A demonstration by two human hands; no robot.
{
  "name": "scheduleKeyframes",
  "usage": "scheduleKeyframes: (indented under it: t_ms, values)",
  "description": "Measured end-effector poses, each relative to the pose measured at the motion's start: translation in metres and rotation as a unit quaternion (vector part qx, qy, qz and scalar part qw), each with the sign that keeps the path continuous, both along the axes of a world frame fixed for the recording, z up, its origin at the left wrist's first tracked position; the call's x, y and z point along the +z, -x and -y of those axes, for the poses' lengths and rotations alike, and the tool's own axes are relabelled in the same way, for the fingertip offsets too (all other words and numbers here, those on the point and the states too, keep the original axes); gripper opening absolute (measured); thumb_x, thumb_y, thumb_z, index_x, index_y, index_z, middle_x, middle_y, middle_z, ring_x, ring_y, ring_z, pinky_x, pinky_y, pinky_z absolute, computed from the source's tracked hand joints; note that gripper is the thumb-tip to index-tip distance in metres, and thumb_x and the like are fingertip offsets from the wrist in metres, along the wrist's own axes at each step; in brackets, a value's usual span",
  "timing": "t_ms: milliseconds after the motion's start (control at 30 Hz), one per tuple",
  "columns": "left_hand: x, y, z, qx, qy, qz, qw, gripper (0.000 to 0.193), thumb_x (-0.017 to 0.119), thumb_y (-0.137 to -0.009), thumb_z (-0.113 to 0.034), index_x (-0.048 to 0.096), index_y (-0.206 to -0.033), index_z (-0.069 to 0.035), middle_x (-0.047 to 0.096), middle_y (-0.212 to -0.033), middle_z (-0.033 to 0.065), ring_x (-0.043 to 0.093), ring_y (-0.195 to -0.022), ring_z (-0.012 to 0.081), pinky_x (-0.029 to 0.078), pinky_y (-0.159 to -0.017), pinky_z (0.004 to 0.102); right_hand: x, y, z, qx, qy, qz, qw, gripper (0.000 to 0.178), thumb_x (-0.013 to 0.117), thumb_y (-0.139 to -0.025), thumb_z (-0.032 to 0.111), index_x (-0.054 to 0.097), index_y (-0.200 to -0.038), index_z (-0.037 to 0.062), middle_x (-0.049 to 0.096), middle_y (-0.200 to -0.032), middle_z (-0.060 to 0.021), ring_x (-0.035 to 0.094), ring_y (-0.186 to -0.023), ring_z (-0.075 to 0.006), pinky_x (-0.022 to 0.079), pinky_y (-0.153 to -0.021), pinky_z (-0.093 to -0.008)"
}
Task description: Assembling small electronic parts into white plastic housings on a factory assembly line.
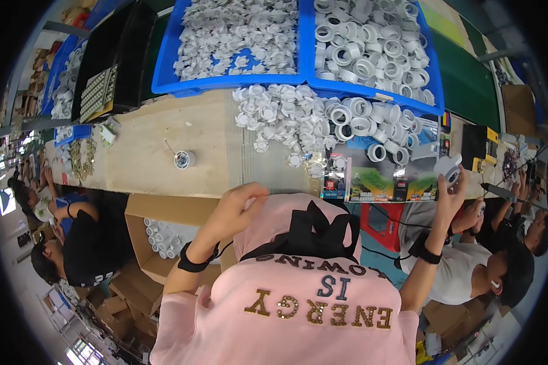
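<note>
At the table's right side, my right hand [449,198] is raised and grips a white round housing [447,165] with a dark centre. Over the table's front edge, my left hand [237,210] has its fingers loosely bent and apart, with nothing seen in them. Left of the middle, a similar white round part [183,160] with a thin wire stands by itself on the table [140,146]. Loose white rings [377,125] and small white star-shaped pieces [280,112] are heaped in front of the bins.
Two blue bins [237,85] at the back hold more pieces and rings. A printed cardboard sheet [377,182] lies under the rings. By my left side, an open carton [141,234] contains white cylindrical parts. Co-workers sit on both sides; a red stool [383,226] stands at the right.
</note>
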State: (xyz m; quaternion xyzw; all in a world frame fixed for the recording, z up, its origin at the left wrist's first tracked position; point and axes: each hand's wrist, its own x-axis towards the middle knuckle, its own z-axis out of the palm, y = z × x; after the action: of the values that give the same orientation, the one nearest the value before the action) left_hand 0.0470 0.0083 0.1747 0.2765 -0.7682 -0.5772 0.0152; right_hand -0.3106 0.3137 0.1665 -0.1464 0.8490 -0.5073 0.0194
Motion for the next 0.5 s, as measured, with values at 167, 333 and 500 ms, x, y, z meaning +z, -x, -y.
scheduleKeyframes:
  t_ms: [167, 333, 500]
  values:
    - [0.02, 0.069, -0.008, -0.156, -0.016, -0.085, 0.984, 0.017, 0.053, -0.084, -0.006, 0.055, -0.1, -0.001, 0.062, -0.09, 0.0122, 0.062, -0.083, 0.0211, 0.048, -0.071, 0.0284, 0.069, -0.067, 0.058, 0.103, 0.026, -0.128, 0.986, 0.068, 0.062, -0.067, -0.004, 0.034, -0.129, -0.0016, 0.042, -0.126, -0.015, 0.043, -0.116, -0.0232, 0.028, -0.101, -0.0335]
    - [0.029, 0.109, -0.029, -0.201, -0.229, -0.134, 0.943, 0.046, 0.059, -0.082, -0.01, 0.039, -0.124, -0.005, 0.056, -0.11, 0.0117, 0.056, -0.101, 0.0208, 0.044, -0.083, 0.0323, 0.093, -0.117, 0.108, 0.202, -0.046, -0.159, 0.965, 0.059, 0.067, -0.059, 0.003, 0.048, -0.115, -0.0016, 0.051, -0.111, -0.0147, 0.051, -0.098, -0.0263, 0.038, -0.086, -0.0339]
    - [0.028, 0.115, -0.035, -0.11, -0.41, -0.237, 0.874, 0.064, 0.064, -0.082, -0.015, 0.026, -0.133, -0.003, 0.051, -0.116, 0.0124, 0.051, -0.107, 0.019, 0.042, -0.09, 0.034, 0.091, -0.14, 0.142, 0.275, -0.053, -0.224, 0.933, 0.064, 0.068, -0.052, 0.002, 0.049, -0.112, -0.0029, 0.054, -0.105, -0.0169, 0.05, -0.091, -0.0337, 0.04, -0.079, -0.0402]
